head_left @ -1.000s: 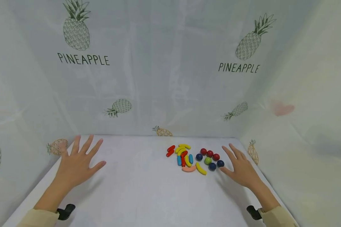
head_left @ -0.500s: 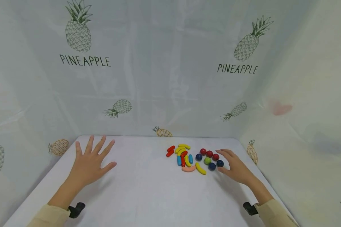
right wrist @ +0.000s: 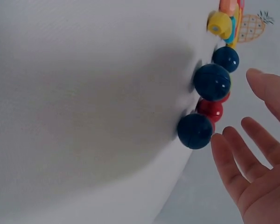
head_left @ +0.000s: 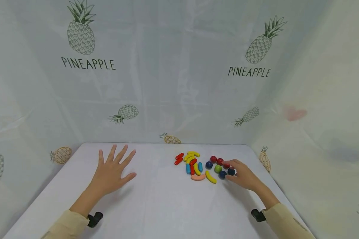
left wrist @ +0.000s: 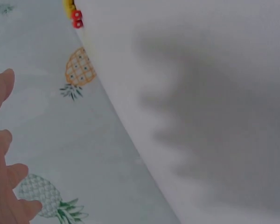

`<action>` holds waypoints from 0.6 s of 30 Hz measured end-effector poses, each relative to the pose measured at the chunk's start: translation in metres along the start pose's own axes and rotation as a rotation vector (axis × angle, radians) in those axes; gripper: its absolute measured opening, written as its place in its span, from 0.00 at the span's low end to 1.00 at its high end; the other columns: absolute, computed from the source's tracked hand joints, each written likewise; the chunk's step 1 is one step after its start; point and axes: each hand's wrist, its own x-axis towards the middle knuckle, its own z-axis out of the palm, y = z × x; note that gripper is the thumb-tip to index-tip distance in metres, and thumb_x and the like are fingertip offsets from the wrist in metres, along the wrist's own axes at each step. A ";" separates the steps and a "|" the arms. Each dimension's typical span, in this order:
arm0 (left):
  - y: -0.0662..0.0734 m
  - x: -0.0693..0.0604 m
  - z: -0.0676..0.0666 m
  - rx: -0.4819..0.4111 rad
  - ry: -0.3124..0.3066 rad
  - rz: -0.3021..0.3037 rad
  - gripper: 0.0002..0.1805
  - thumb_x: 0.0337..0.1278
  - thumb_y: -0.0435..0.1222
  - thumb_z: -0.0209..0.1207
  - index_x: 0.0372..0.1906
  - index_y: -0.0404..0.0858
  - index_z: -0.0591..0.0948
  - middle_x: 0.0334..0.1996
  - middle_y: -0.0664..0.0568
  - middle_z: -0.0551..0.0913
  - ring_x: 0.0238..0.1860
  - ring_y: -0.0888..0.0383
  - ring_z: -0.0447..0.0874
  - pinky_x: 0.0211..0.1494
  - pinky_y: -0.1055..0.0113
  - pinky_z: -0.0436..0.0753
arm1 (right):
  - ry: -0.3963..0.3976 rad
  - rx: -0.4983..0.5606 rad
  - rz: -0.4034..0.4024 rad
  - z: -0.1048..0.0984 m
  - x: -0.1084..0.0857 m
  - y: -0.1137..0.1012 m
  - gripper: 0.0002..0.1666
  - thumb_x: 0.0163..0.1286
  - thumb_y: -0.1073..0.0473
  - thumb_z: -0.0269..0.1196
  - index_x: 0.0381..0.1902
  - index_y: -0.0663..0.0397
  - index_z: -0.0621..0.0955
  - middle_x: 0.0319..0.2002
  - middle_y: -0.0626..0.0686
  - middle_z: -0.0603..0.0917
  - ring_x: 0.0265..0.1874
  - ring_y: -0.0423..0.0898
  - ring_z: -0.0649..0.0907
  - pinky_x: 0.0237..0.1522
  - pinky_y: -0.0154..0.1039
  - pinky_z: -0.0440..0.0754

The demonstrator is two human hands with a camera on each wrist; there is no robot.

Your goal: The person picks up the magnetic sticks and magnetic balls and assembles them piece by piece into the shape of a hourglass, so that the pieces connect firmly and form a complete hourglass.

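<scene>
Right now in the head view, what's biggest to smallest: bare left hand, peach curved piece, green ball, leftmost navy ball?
1. Bare left hand
2. Peach curved piece
3. Green ball and leftmost navy ball: too alike to rank

A pale cloth with 2 "PINEAPPLE" captions hangs behind the white table.

The table gave room to pass between the left hand and the red pieces; clustered balls stood in the way near the right hand, and a curtain blocked the far edge.
</scene>
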 end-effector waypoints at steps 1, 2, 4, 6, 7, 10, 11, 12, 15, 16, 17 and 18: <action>0.002 0.001 0.001 -0.005 -0.005 0.003 0.48 0.63 0.65 0.63 0.84 0.52 0.64 0.83 0.43 0.61 0.82 0.26 0.50 0.72 0.16 0.42 | -0.004 0.005 -0.001 0.001 0.001 0.000 0.35 0.65 0.64 0.77 0.69 0.60 0.79 0.61 0.63 0.83 0.56 0.62 0.84 0.55 0.60 0.87; 0.005 0.002 0.002 -0.009 -0.006 0.006 0.48 0.63 0.65 0.63 0.83 0.52 0.64 0.83 0.43 0.61 0.82 0.27 0.51 0.73 0.16 0.43 | -0.009 0.005 -0.004 0.001 0.001 0.000 0.34 0.65 0.64 0.77 0.69 0.60 0.79 0.60 0.63 0.84 0.56 0.62 0.84 0.56 0.60 0.87; 0.009 0.004 0.005 -0.023 -0.004 0.015 0.48 0.63 0.65 0.63 0.83 0.52 0.65 0.83 0.43 0.62 0.81 0.27 0.52 0.73 0.17 0.46 | -0.018 0.016 0.003 0.003 0.002 0.001 0.33 0.65 0.65 0.76 0.68 0.59 0.80 0.59 0.62 0.84 0.55 0.61 0.84 0.57 0.59 0.86; 0.014 0.006 0.009 -0.037 0.010 0.029 0.47 0.63 0.65 0.64 0.83 0.52 0.66 0.82 0.42 0.63 0.80 0.27 0.55 0.73 0.17 0.51 | -0.026 0.027 0.007 0.004 0.003 0.002 0.32 0.65 0.65 0.76 0.67 0.59 0.81 0.58 0.62 0.84 0.53 0.60 0.84 0.56 0.58 0.87; 0.016 0.007 0.010 -0.042 0.018 0.036 0.47 0.63 0.64 0.64 0.83 0.51 0.66 0.81 0.42 0.64 0.80 0.26 0.56 0.72 0.18 0.53 | -0.031 0.027 0.008 0.005 0.003 0.003 0.32 0.66 0.65 0.76 0.67 0.58 0.81 0.58 0.62 0.84 0.53 0.59 0.85 0.56 0.57 0.87; 0.022 0.010 0.015 -0.056 0.026 0.056 0.46 0.64 0.64 0.63 0.82 0.51 0.66 0.81 0.42 0.65 0.78 0.26 0.59 0.71 0.19 0.59 | -0.040 0.021 0.015 0.007 0.005 0.003 0.30 0.66 0.65 0.76 0.65 0.57 0.82 0.59 0.61 0.84 0.52 0.56 0.85 0.55 0.54 0.88; 0.024 0.011 0.017 -0.059 0.028 0.061 0.46 0.64 0.64 0.64 0.83 0.51 0.66 0.81 0.41 0.65 0.78 0.26 0.61 0.70 0.19 0.60 | -0.042 0.020 0.018 0.008 0.005 0.003 0.30 0.66 0.65 0.76 0.65 0.56 0.82 0.59 0.61 0.84 0.52 0.56 0.85 0.55 0.53 0.88; 0.026 0.012 0.018 -0.061 0.022 0.063 0.46 0.65 0.64 0.63 0.83 0.52 0.65 0.81 0.42 0.65 0.78 0.27 0.61 0.71 0.20 0.61 | -0.044 0.020 0.020 0.009 0.005 0.003 0.29 0.65 0.65 0.76 0.64 0.56 0.82 0.59 0.60 0.84 0.51 0.56 0.85 0.55 0.52 0.88; 0.032 0.015 0.021 -0.071 0.012 0.067 0.47 0.65 0.64 0.64 0.83 0.52 0.65 0.81 0.43 0.65 0.77 0.28 0.63 0.71 0.22 0.63 | -0.052 0.031 0.025 0.011 0.006 0.001 0.26 0.66 0.66 0.76 0.62 0.55 0.83 0.58 0.59 0.84 0.52 0.57 0.86 0.55 0.53 0.88; 0.035 0.016 0.022 -0.076 0.010 0.069 0.47 0.64 0.63 0.65 0.83 0.52 0.65 0.81 0.43 0.65 0.77 0.28 0.63 0.71 0.22 0.63 | -0.054 0.038 0.027 0.011 0.007 0.000 0.25 0.66 0.66 0.76 0.61 0.55 0.84 0.57 0.59 0.85 0.52 0.58 0.86 0.55 0.54 0.88; 0.037 0.017 0.023 -0.078 0.010 0.073 0.47 0.64 0.63 0.65 0.83 0.52 0.65 0.81 0.43 0.65 0.77 0.28 0.64 0.71 0.23 0.64 | -0.056 0.041 0.026 0.012 0.007 0.000 0.24 0.66 0.66 0.75 0.60 0.55 0.84 0.57 0.58 0.85 0.52 0.58 0.86 0.55 0.55 0.88; 0.039 0.018 0.024 -0.082 0.006 0.074 0.47 0.65 0.63 0.65 0.83 0.52 0.64 0.81 0.43 0.65 0.77 0.29 0.65 0.71 0.23 0.65 | -0.057 0.040 0.025 0.012 0.007 -0.001 0.24 0.66 0.67 0.75 0.59 0.54 0.84 0.57 0.58 0.85 0.52 0.58 0.86 0.55 0.55 0.88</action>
